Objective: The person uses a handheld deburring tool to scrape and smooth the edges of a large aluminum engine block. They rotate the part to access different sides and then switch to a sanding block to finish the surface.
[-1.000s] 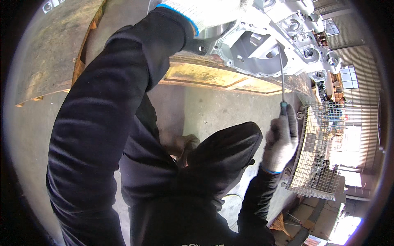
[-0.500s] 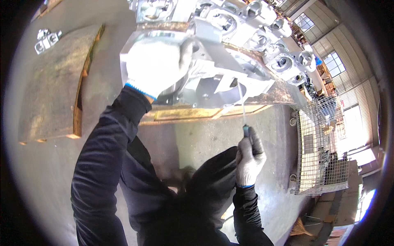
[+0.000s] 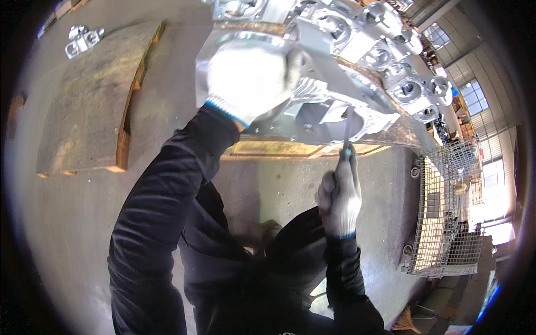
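A large silvery metal casting (image 3: pixel 321 53), with round openings and fins, rests tilted on the near part of a wooden pallet. My left hand (image 3: pixel 245 78), in a white knitted glove with a blue cuff, grips its left part; glare washes out most of the fingers. My right hand (image 3: pixel 341 195), gloved likewise, is closed round the dark green handle of a slim-shafted hand tool (image 3: pixel 348 131). The tool points up and away from me, its shaft reaching into the hollow at the casting's near right side. Its tip is hard to make out, so I cannot tell its exact kind.
Several similar castings (image 3: pixel 410 89) crowd the pallet behind. A low wooden platform (image 3: pixel 92 106) lies on the floor at left, with a small casting (image 3: pixel 84 40) beyond it. A wire mesh cart (image 3: pixel 446 209) stands at right; a broom head (image 3: pixel 406 322) shows at lower right.
My right hand has moved up and forward, carrying the tool deeper into the casting's hollow. My left hand keeps its place on the casting. The whole view has shifted slightly.
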Demonstrator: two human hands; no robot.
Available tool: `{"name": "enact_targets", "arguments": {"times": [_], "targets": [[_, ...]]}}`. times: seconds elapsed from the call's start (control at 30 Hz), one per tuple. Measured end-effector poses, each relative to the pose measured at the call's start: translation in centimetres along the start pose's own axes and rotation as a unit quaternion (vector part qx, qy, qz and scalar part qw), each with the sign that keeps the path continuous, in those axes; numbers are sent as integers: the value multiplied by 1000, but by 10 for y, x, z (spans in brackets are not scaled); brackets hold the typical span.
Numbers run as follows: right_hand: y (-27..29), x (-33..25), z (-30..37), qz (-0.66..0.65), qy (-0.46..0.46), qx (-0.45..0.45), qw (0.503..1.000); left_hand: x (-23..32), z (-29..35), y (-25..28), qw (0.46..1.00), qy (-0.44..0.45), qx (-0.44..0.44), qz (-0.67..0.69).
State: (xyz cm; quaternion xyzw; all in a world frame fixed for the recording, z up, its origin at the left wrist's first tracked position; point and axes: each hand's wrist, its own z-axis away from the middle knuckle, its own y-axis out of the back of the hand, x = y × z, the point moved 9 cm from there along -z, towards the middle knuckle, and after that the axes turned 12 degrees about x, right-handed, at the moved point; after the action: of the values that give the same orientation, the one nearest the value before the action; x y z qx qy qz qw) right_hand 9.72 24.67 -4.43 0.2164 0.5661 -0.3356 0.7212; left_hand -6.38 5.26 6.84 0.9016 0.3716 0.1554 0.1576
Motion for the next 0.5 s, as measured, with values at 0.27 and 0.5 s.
{"name": "enact_targets", "arguments": {"times": [0.27,0.5], "targets": [[-20,-7,-8,38,81,7,996,2,14,-21,989,-99,-50,-97],[-30,-9,-24,-17,68,-34,997,-1,-3,1,998,1,35,-44]]}}
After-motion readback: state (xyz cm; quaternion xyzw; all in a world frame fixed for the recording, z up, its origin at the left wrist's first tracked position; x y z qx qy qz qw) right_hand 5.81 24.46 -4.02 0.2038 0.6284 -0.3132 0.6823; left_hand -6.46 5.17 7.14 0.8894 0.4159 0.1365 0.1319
